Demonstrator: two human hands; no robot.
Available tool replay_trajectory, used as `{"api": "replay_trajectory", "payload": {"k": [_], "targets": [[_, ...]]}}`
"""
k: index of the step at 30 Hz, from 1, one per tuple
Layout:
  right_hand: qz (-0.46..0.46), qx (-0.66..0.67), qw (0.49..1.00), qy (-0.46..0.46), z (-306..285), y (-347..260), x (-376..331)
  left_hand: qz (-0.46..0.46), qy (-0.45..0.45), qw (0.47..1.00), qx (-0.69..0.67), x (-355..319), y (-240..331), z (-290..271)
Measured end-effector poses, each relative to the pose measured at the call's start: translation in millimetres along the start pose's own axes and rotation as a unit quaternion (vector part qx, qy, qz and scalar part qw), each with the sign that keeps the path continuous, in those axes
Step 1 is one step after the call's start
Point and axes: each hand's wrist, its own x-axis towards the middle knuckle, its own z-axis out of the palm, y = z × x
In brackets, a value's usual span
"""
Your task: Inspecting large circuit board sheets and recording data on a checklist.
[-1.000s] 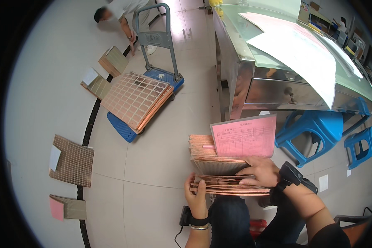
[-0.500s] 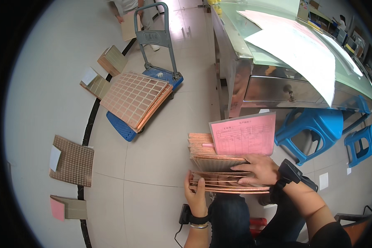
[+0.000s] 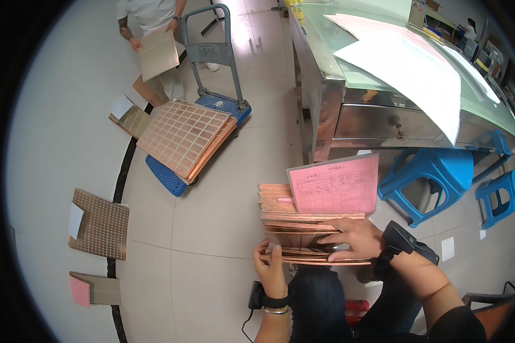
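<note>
A row of thin copper-edged circuit board panels (image 3: 274,203) stands on edge in front of my legs. My left hand (image 3: 273,277) is closed round the left end of the nearest panels (image 3: 315,260), thumb on the inner side. My right hand (image 3: 357,237) is at the right end of the row, fingers stretched and apart, reaching into a gap between the panels. Its fingertips touch panel edges and are partly hidden in the gap. A pink printed form (image 3: 337,186) in a clear sleeve stands upright at the far side of the row.
A blue trolley (image 3: 166,174) carries stacked panels (image 3: 186,137). More panels (image 3: 103,223) lean along the left wall, where a person (image 3: 151,23) holds a board (image 3: 158,54). At right are a metal desk (image 3: 366,123) with papers (image 3: 406,68) and blue stools (image 3: 440,166).
More panels have tipped to the far side, so the gap lies nearer me with fewer panels in front. My right hand has shifted slightly left. The person has come further into view with the board.
</note>
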Motion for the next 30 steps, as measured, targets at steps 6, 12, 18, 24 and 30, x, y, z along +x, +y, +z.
{"api": "replay_trajectory", "payload": {"k": [6,12,18,24,30], "targets": [[0.011,-0.008,1.000,-0.004,1,1,-1,-0.020,-0.012,0.999,-0.023,-4,11,2],[0.011,-0.004,1.000,0.002,1,0,0,-0.020,-0.010,0.999,-0.030,-3,4,-3],[0.020,-0.005,1.000,0.003,0,-4,0,-0.014,-0.015,0.999,-0.027,-3,7,-2],[0.009,-0.033,0.999,0.011,1,-6,-1,-0.015,-0.022,0.999,-0.029,-4,8,0],[0.016,-0.034,0.999,0.012,6,-3,-1,-0.018,-0.019,0.999,-0.033,-3,7,-3]]}}
